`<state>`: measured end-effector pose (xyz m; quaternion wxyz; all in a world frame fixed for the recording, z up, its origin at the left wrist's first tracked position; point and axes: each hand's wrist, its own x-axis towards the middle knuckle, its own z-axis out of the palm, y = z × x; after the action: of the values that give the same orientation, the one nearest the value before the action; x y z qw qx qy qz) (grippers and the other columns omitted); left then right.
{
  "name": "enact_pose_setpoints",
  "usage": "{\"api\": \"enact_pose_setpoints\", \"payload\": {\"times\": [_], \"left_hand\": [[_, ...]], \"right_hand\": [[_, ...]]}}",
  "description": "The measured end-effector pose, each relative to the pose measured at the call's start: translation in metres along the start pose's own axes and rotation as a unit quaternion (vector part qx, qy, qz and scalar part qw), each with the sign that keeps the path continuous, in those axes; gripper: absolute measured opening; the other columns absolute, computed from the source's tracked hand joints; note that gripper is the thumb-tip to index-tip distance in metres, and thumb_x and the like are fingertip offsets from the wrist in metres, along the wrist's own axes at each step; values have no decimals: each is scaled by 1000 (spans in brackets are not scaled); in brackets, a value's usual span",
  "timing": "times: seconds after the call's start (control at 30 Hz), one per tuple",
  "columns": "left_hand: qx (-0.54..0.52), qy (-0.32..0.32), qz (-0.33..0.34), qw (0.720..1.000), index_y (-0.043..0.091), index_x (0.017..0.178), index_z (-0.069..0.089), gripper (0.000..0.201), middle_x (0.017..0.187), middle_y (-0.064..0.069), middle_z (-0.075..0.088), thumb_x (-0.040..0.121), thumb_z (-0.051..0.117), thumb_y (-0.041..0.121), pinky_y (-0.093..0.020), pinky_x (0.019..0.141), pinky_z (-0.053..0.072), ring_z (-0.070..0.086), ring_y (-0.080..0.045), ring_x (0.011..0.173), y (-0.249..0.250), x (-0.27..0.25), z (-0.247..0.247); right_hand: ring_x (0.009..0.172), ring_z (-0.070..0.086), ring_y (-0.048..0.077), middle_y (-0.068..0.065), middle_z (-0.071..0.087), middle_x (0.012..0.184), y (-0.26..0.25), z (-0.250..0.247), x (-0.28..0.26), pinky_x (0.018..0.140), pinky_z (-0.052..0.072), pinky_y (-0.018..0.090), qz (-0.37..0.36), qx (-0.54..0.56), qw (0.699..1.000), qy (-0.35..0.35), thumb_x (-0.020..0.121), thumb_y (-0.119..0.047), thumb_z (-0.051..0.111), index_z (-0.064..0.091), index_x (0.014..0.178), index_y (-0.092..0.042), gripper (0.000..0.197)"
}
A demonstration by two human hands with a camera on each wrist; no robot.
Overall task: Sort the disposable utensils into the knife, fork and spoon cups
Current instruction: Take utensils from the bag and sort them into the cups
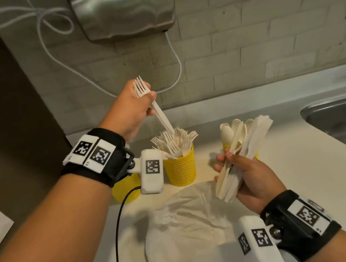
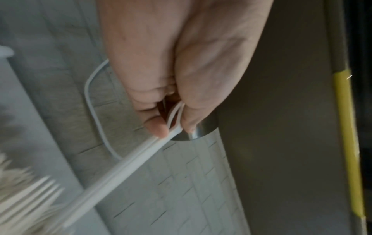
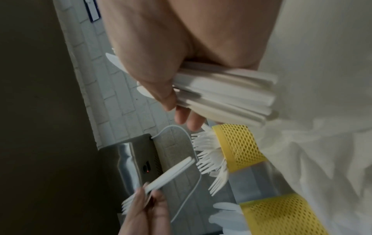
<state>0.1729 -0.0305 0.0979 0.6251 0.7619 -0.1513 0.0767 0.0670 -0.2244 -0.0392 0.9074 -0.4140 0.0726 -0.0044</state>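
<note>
A pale, smooth counter point(image 1: 284, 159) is running along a wall of grey painted brick, with a brushed steel hand dryer point(image 1: 124, 8) hanging overhead and a thin white cord point(image 1: 173, 79) looping down from it. At the right edge a stainless sink point(image 1: 345, 120) is curving into view.

Up high, the left hand point(image 1: 132, 107) is pinching a couple of white plastic forks point(image 1: 157, 108), thumb and fingertips curling round the necks just below the tines; the tines are pointing up and the flat ribbed handles are slanting down so that their ends are reaching in among the forks already standing in the fork cup point(image 1: 180, 165). That cup is a round yellow mesh one, bristling with prongs fanning out in every direction. The left wrist view is showing the same tight pinch, the handles lying stacked together.

Over on the right, the right hand point(image 1: 248, 178) is gripping a thick bundle of utensils point(image 1: 240, 154), fingers wrapping round the flat handles, the pieces splaying out like a fan. Just behind the bundle a second yellow cup point(image 1: 226, 145) is holding rounded spoon bowls. A third yellow mesh cup point(image 1: 124, 189) is sitting left of the fork cup, mostly hidden by the left wrist strap.

Crumpled white paper point(image 1: 189, 229) is lying on the counter in front of the cups, soft and wrinkled.
</note>
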Motion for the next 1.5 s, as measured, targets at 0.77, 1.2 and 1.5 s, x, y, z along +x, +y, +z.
{"api": "enact_pose_setpoints", "payload": {"times": [0.77,1.2,1.5], "left_hand": [[282,-132,-36,950,21,122,53,40,122,-5,57,85,63,34,-41,98,43,54,-23,114,-24,-60,28],[-23,-206,-147,967,9,120,54,37,81,-3,60,86,56,-6,-19,55,44,55,-13,63,-41,-105,19],[13,-161,-127,979,11,101,59,21,78,-8,61,87,57,-4,-18,52,47,59,-5,54,-41,-105,10]], "right_hand": [[60,63,19,10,67,75,13,22,-13,57,54,29,109,-53,987,-103,79,-4,60,61,94,-5,15],[60,66,21,13,69,79,34,34,-21,56,54,32,198,-100,953,-205,72,-9,61,71,89,-8,20],[60,66,23,14,69,77,36,41,-25,57,56,34,196,-105,949,-223,73,-7,58,64,98,-4,26]]}}
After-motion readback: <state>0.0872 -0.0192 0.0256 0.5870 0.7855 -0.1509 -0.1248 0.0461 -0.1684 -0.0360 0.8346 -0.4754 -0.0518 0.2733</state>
